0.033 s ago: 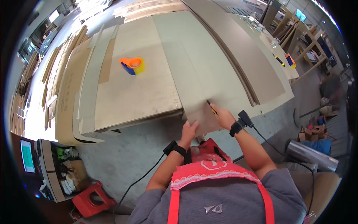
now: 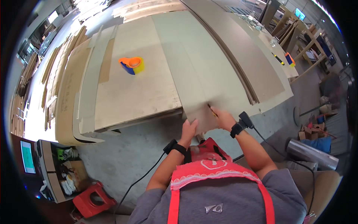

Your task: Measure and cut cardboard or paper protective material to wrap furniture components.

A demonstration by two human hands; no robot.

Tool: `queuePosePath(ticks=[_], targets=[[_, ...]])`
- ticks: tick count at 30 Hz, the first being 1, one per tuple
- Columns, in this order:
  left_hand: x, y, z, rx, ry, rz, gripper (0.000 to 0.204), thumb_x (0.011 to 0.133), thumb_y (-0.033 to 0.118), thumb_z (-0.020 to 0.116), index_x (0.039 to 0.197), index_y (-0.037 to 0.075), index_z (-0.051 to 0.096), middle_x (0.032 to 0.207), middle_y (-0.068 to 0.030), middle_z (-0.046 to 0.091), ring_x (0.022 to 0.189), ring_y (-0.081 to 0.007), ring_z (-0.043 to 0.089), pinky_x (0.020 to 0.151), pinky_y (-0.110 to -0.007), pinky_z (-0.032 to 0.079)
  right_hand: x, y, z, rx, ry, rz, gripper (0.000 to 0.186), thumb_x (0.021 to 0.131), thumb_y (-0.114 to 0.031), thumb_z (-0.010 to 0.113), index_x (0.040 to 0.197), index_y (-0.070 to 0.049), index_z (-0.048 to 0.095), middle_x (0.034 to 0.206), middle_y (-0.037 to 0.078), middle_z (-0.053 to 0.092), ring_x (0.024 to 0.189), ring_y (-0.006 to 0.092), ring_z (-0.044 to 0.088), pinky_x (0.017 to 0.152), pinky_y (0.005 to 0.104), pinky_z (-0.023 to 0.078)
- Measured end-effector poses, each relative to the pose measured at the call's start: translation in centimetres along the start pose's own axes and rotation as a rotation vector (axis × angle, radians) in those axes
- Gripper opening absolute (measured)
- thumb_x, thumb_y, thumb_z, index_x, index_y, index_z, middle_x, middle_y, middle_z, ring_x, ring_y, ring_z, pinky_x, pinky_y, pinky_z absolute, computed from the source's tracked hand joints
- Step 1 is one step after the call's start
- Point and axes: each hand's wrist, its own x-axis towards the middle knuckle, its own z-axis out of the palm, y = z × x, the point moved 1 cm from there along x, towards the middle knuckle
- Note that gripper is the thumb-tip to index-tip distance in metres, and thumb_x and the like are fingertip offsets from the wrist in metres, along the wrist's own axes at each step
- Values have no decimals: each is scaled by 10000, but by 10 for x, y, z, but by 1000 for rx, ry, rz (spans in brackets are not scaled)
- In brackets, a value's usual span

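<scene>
My left hand (image 2: 189, 128) grips the near corner of a long pale grey-green sheet (image 2: 175, 52) lying on the workbench, its fingers closed on the edge. To its right, my right hand (image 2: 223, 119) is closed on a yellow-and-black utility knife (image 2: 213, 111), with the dark blade end resting on the sheet near that overhanging corner. Left of the sheet is a bare board (image 2: 136, 97) carrying an orange, yellow and blue tape dispenser or cup-like object (image 2: 131, 65).
A brown panel with strips (image 2: 257, 74) lies right of the sheet; another yellow knife (image 2: 278, 59) is beyond it. Timber stacks (image 2: 59, 74) stand left. Below are a monitor (image 2: 27, 156), red plastic stool (image 2: 93, 201) and metal cylinder (image 2: 312, 155). Cables trail from both wrist devices.
My right hand and the knife have shifted slightly down along the sheet, toward me. My left hand stays on the corner, nearly still.
</scene>
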Motion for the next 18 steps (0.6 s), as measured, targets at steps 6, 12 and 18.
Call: queuePosePath(ticks=[6,12,18], targets=[[7,-13,-5,37,25,18,337,946,163,582,1236,-6,553,1174,-69,634,1047,-151,590,913,-300,452,-54,2,11,-95,-82,62,546,879,-103,502,1415,-180,433,718,200,650,532,305,636,541,423,517],[9,-19,-8,59,52,42,348,920,165,601,1202,-32,553,1129,-97,650,1025,-163,599,890,-309,459,-93,-4,-2,38,-113,177,527,849,-99,516,1365,-201,487,856,262,643,794,455,617,712,541,484],[10,-22,-10,33,56,35,344,913,182,617,1174,-37,574,1118,-102,658,1017,-167,608,886,-315,466,-102,-4,12,-100,-86,159,513,867,-123,501,1368,-233,491,818,241,649,745,425,633,678,536,500]])
